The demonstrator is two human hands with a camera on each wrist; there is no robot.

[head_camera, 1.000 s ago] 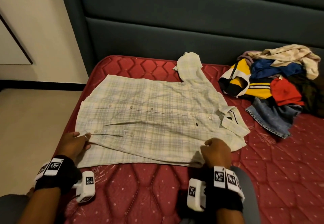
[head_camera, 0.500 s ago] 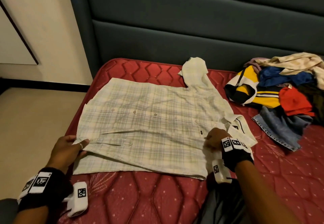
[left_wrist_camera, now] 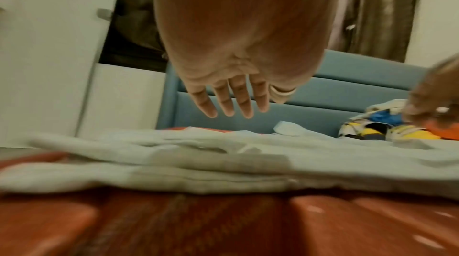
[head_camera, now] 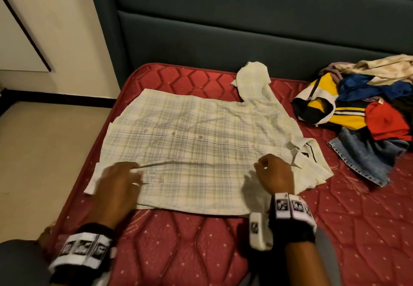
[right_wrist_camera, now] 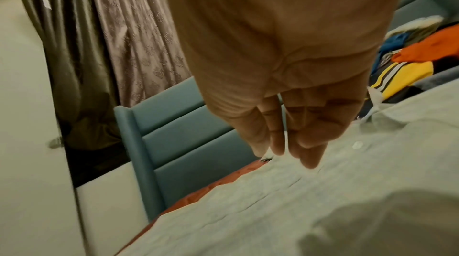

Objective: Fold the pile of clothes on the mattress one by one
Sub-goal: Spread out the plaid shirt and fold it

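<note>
pale plaid shirt [head_camera: 201,151] flat on the mattress [head_camera: 201,241], both hands loose-fingered on it, left hand [head_camera: 118,183], right hand [head_camera: 274,174]; i'd smooth outward before folding.

Each forearm wears a black wristband [head_camera: 292,229] ringed with white square tags printed with black codes; a white camera block [head_camera: 257,229] hangs below. The left hand [head_camera: 118,185] wears a ring [head_camera: 135,184].

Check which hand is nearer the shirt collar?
Right. The right hand sits on the plaid shirt just beside the collar; the left hand is over the hem end, far from it.
</note>
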